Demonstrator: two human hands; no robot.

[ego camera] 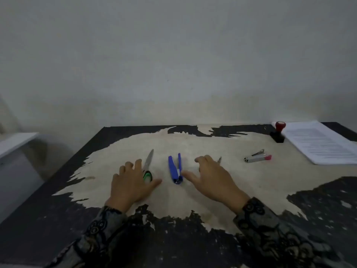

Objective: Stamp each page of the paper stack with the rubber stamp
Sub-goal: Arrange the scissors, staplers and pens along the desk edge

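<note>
Nearest the camera, two forearms in dark patterned sleeves [266, 225] reach out over a worn black tabletop [38, 219] whose coating has peeled away to a wide pale patch of bare wood. The left hand [131, 182] lies palm down on that pale patch with its fingers relaxed and slightly spread, holding nothing; its fingers partly cover the green-and-black handle of a pair of steel scissors [148, 163], whose blades point away from the hand toward the wall. The right hand [212, 180] hovers low or rests on the table, fingers loosely curled and thumb stretched toward the left, also holding nothing. Between the two hands, just beside the right thumb tip, lies a blue plastic stapler [175, 168] opened into a narrow V. A small thin metal object pokes out just past the right fingers, too small to tell. Farther off to the right of the right hand lies a small silver stapler with a pink end [257, 157]. Beyond it, well apart from both hands, the rubber stamp with a red round knob and black base [279, 132] stands upright, just beside the left edge of the white printed paper stack [318, 144] at the table's far right corner.
</note>
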